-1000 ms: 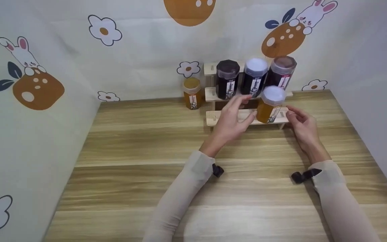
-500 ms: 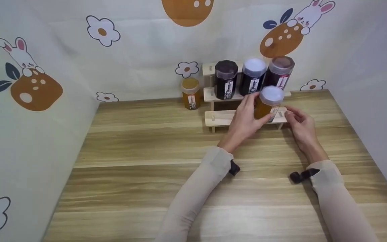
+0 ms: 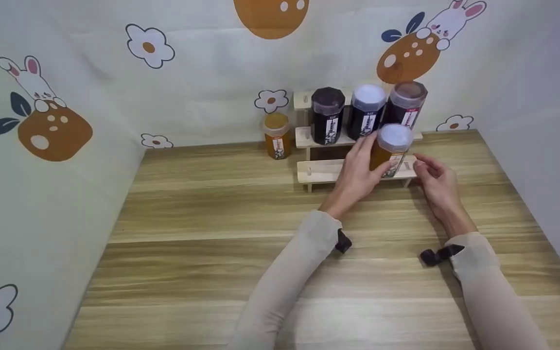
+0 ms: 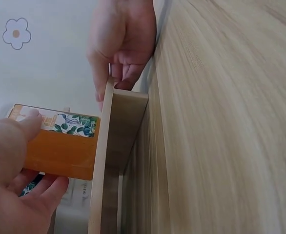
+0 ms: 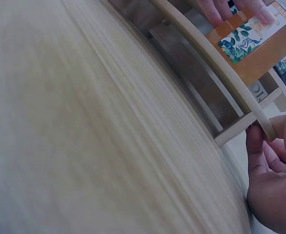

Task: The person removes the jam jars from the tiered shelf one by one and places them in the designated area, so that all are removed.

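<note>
My left hand grips an amber jar with a white lid, thumb on the labelled front and fingers round its far side. The jar stands upright on the lowest tier of a wooden tiered rack; in the left wrist view the amber jar meets the shelf board. My right hand pinches the right end of that tier. The right wrist view shows the thumb above the board and fingers curled under it.
On the tier behind stand a dark jar with a dark lid, a dark jar with a white lid and a dark red jar. A smaller amber jar stands on the table left of the rack. Printed cloth hangs behind.
My left hand has moved right from beside the amber jar and taken hold of it. The right hand stays at the rack's end.
</note>
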Tool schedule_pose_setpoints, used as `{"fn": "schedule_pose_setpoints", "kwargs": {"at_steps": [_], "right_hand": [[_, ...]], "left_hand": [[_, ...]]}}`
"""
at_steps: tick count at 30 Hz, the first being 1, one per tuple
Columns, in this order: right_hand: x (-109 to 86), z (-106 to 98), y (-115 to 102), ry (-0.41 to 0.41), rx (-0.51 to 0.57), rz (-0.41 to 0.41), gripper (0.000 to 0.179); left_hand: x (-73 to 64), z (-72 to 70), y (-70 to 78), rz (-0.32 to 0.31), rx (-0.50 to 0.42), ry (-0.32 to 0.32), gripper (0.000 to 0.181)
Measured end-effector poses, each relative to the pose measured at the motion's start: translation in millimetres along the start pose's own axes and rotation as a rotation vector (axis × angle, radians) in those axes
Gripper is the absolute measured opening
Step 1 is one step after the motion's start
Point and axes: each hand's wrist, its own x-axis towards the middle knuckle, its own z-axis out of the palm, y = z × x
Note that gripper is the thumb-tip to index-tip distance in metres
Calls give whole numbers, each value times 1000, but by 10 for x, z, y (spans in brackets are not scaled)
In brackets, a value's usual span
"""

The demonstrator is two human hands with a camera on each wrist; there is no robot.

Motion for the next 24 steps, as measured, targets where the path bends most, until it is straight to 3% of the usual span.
{"fn": "schedule_pose_setpoints", "kwargs": {"at_steps": [4,16,24], "right_hand": [[-8,-28,-10,-6,19,6,54],[-7,-29,-10,5,27,13,52],[-6,13,19,39,19,-4,48]], "left_hand": [[12,19,17,-12,-8,-2,87],[-26,187,40,-18,42,85,88],[-194,105,3,17,26,32,89]]}}
